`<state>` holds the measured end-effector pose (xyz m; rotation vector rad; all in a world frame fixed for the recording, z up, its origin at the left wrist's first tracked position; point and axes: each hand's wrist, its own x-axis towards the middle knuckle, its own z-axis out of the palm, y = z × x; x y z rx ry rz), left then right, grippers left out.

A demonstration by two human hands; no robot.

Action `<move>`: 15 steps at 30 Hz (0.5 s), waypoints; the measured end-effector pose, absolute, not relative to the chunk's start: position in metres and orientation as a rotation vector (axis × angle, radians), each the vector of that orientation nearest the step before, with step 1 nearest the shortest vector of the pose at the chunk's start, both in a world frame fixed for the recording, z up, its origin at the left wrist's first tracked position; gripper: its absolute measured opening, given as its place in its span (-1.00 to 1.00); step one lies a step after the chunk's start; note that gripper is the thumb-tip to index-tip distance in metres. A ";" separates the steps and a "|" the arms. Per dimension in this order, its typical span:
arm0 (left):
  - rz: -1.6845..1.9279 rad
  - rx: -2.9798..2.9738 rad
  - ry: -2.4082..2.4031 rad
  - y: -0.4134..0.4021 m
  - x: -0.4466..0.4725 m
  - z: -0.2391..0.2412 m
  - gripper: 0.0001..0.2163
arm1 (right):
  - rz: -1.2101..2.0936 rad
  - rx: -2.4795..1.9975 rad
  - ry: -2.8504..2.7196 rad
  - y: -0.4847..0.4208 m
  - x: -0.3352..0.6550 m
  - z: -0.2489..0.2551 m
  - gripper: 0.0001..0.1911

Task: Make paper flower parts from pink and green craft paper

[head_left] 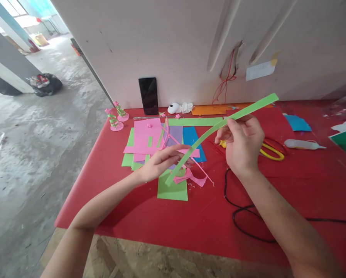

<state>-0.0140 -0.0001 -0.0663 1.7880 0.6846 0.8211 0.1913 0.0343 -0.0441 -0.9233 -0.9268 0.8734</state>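
Observation:
A long light-green strip [252, 108], apparently foam or paper, slants through the air above the red table. My right hand [244, 148] pinches it between thumb and fingers, with the far end sticking out past the hand. My left hand [158, 164] is beside the strip's lower part, its fingers stretched out; the strip crosses in front of their tips, and whether they touch it I cannot tell. Below lie a green sheet [173, 192], a curled pink scrap [197, 178] and stacked pink sheets [142, 133]. Yellow-handled scissors [272, 151] lie partly hidden behind my right hand.
Two small pink-and-green ornaments [115, 124] stand at the table's left corner. A phone [149, 95] leans on the white panel. Another green strip [194, 122], blue sheets [298, 123], a glue bottle [302, 144] and a black cord [242, 229] lie on the red table [126, 216].

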 end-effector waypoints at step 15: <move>0.914 2.070 0.845 0.026 0.008 -0.015 -0.60 | 1.129 -0.900 -0.989 0.037 0.207 -0.031 -0.78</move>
